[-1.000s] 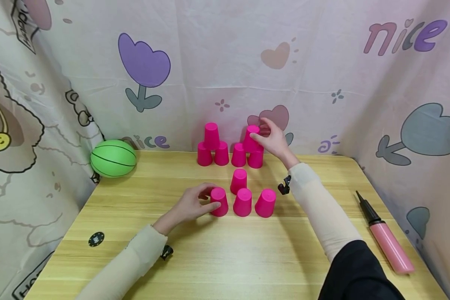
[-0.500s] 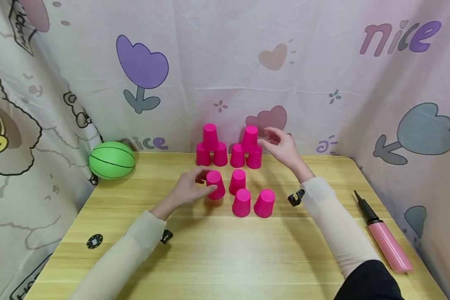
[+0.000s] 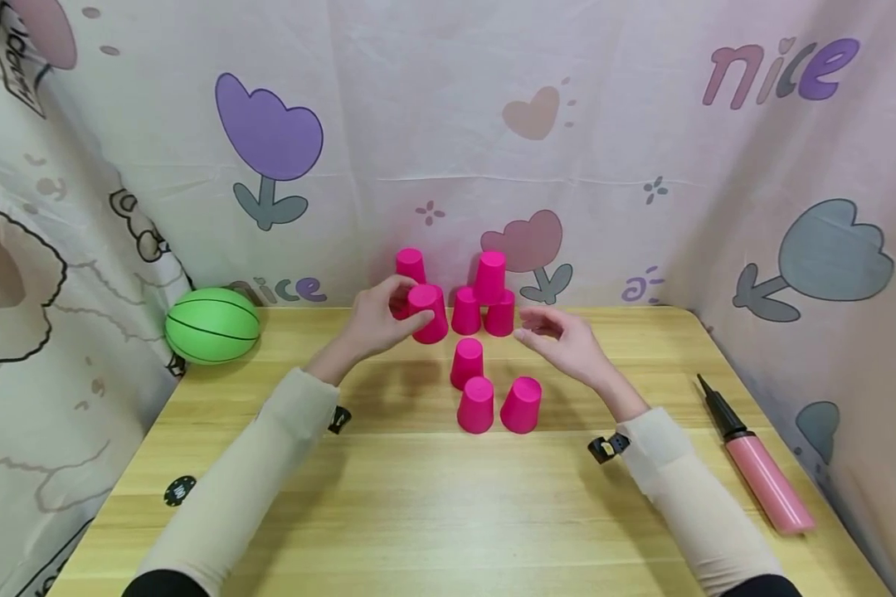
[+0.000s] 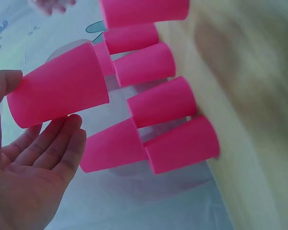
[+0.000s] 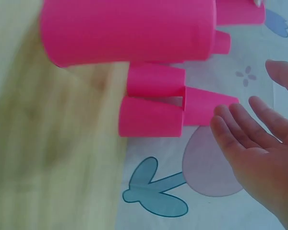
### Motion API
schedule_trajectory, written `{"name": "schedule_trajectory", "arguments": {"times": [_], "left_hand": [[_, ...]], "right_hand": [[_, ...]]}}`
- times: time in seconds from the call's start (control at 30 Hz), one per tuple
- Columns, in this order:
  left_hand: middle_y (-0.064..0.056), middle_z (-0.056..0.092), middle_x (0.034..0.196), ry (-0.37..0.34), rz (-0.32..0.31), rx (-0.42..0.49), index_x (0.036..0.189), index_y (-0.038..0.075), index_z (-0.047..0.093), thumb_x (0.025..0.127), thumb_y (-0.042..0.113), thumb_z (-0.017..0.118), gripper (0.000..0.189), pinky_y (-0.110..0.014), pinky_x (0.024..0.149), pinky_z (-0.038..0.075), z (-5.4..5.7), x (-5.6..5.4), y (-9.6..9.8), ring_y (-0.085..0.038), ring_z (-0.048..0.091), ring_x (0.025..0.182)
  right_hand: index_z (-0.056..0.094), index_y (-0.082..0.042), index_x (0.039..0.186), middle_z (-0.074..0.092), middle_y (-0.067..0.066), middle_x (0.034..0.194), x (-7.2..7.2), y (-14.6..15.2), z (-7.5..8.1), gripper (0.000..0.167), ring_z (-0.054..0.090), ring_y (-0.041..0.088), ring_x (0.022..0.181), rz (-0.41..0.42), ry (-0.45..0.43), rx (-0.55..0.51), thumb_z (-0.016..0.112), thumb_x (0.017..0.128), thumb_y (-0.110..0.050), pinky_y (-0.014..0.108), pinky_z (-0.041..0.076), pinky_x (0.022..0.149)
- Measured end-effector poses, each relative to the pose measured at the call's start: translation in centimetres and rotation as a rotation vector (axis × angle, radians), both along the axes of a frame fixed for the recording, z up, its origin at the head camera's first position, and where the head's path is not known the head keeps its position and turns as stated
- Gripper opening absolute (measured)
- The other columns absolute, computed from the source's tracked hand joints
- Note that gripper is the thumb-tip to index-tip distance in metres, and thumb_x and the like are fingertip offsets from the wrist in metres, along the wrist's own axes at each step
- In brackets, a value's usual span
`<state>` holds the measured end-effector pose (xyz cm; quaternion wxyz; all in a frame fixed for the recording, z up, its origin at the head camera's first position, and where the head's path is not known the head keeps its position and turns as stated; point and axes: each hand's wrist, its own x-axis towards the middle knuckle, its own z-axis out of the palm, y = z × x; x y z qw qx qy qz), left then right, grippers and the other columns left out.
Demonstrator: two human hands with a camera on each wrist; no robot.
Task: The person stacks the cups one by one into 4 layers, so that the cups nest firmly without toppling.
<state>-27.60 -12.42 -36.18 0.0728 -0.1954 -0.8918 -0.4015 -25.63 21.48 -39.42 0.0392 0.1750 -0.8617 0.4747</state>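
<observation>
In the head view my left hand [image 3: 377,322] pinches an upside-down pink cup [image 3: 426,315] between thumb and fingers. The left wrist view shows this held cup [image 4: 60,86] off the table, near the left back stack, whose top cup [image 4: 113,146] rests across two base cups. From the head camera, the held cup hides most of that base. My right hand [image 3: 565,342] holds nothing, its fingers loosely bent, just right of the other three-cup stack [image 3: 489,278]. Three more upside-down cups stand nearer me: one behind [image 3: 467,362] and two in front [image 3: 476,405].
A green ball [image 3: 212,326] sits at the table's back left corner. A round black chip [image 3: 179,490] lies by the left sleeve. Along the right edge lies a pink hand pump [image 3: 767,481] with a black nozzle. Printed curtains [image 3: 418,99] rise behind the table.
My left hand has lifted a cup from the front row's left end and carried it back toward the left stack. My right hand has left the right stack's top cup and come nearer, rightward.
</observation>
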Motion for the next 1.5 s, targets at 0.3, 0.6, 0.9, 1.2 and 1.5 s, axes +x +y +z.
{"name": "schedule_trajectory", "arguments": {"times": [0.3,0.6,0.9,1.2,1.5], "left_hand": [[-0.009,0.071,0.121,0.062,0.05,-0.009,0.134,0.01,0.062,0.09,0.038,0.082,0.056,-0.045,0.092,0.062,1.1,-2.3,1.5,-0.027,0.066,0.11],[-0.009,0.068,0.131,0.085,0.093,-0.001,0.139,0.01,0.06,0.092,0.038,0.081,0.059,-0.046,0.095,0.061,2.3,-4.2,2.9,-0.026,0.063,0.116],[-0.01,0.065,0.131,0.139,0.149,-0.09,0.14,0.009,0.061,0.09,0.04,0.081,0.062,-0.049,0.1,0.056,2.5,-6.0,3.8,-0.028,0.059,0.118],[-0.01,0.066,0.125,0.159,0.232,-0.216,0.137,0.011,0.064,0.089,0.045,0.079,0.06,-0.055,0.115,0.043,2.2,-7.5,4.5,-0.028,0.055,0.124],[-0.014,0.057,0.148,0.093,0.254,-0.302,0.146,0.016,0.061,0.09,0.051,0.076,0.068,-0.062,0.125,0.027,1.6,-8.6,5.1,-0.034,0.04,0.147]], "right_hand": [[0.066,-0.009,0.138,0.073,0.01,0.13,3.0,0.8,-2.0,0.046,0.07,0.026,0.116,0.042,-0.069,0.009,0.077,0.098,-0.03,0.047,0.056,0.106],[0.066,-0.007,0.138,0.071,0.014,0.134,5.4,1.4,-4.0,0.05,0.069,0.027,0.119,0.067,-0.122,-0.029,0.08,0.095,-0.028,0.054,0.055,0.108],[0.064,-0.011,0.141,0.071,0.008,0.134,6.5,1.7,-5.0,0.056,0.068,0.027,0.121,0.072,-0.166,-0.048,0.084,0.092,-0.03,0.058,0.053,0.108],[0.064,-0.01,0.141,0.072,0.009,0.133,6.5,1.7,-5.6,0.058,0.07,0.028,0.12,0.078,-0.152,-0.067,0.086,0.089,-0.024,0.056,0.054,0.109],[0.065,-0.009,0.139,0.072,0.009,0.132,6.5,1.8,-5.6,0.056,0.07,0.029,0.119,0.068,-0.139,-0.055,0.086,0.089,-0.022,0.055,0.054,0.108]]}}
